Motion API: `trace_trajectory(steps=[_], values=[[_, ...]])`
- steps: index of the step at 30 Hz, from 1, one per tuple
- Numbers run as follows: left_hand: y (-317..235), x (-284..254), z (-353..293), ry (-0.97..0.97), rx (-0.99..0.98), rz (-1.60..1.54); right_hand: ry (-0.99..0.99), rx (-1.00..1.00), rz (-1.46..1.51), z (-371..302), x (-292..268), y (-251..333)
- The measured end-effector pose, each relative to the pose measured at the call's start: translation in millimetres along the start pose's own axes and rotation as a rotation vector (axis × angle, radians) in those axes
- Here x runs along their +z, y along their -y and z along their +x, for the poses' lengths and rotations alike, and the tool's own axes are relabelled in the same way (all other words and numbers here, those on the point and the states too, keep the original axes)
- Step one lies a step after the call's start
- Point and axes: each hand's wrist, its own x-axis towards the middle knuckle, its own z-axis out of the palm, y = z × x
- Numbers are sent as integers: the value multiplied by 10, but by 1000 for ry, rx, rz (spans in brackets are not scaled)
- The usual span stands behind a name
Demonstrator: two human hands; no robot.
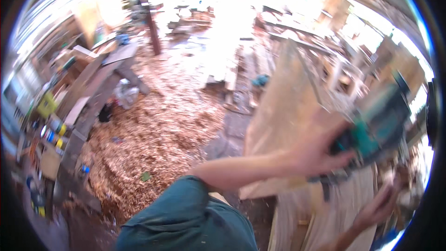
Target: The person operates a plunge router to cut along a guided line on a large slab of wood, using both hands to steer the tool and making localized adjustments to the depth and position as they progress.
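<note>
My left arm reaches across to the right, and my left hand [323, 142] is closed on a boxy green and black power tool [383, 121]. The tool is tilted and smeared by motion, so its exact kind is hard to make out. Beneath my left forearm stands a broad, pale wooden board [283, 107], its far end narrowing away from me. Lower right, my right hand [378, 207] is below the tool and apart from it, fingers stretched out, with nothing visible in them. Pale planks [325, 218] lie beneath and beside it.
Wood shavings [158, 139] cover the floor at the left and middle. A long timber bench [88, 116] with cans, bottles and offcuts runs along the left. Stacked lumber [297, 42] and a white frame [344, 76] stand at the far right. A reddish post [152, 32] rises at the back.
</note>
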Motion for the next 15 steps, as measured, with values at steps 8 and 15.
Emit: trace_trajectory(steps=[8,15], values=[[92,129,148,-108,81,-165,952,184,194,-250,156,153],[264,314,67,-111,127,-171,1171,225,179,-7,396,483]])
